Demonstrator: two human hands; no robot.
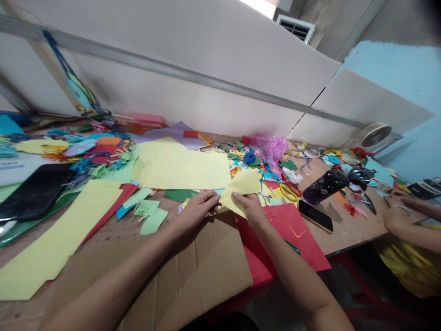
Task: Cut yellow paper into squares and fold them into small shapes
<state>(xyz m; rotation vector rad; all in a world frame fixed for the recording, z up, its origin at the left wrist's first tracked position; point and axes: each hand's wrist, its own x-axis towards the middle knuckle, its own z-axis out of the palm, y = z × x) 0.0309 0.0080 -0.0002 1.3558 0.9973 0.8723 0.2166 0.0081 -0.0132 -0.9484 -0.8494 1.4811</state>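
Between both hands is a small piece of pale yellow paper [248, 182], creased and bent, held above the near edge of the table. My left hand [201, 204] pinches its left end with the fingertips. On its right side, my right hand [250, 207] grips it with the thumb on top. Just behind lies a larger yellow sheet [182, 163] across the scraps. Under my forearms is a flat piece of brown cardboard [193, 262], with red paper [292, 230] to its right.
Scissors [289, 189], a phone [315, 216] and a dark tumbler [324, 186] lie to the right. Another person's arms [409, 220] rest at the far right. A long yellow strip [65, 234] and a black tablet-like device [37, 191] are left. Pink plastic [270, 149] sits behind.
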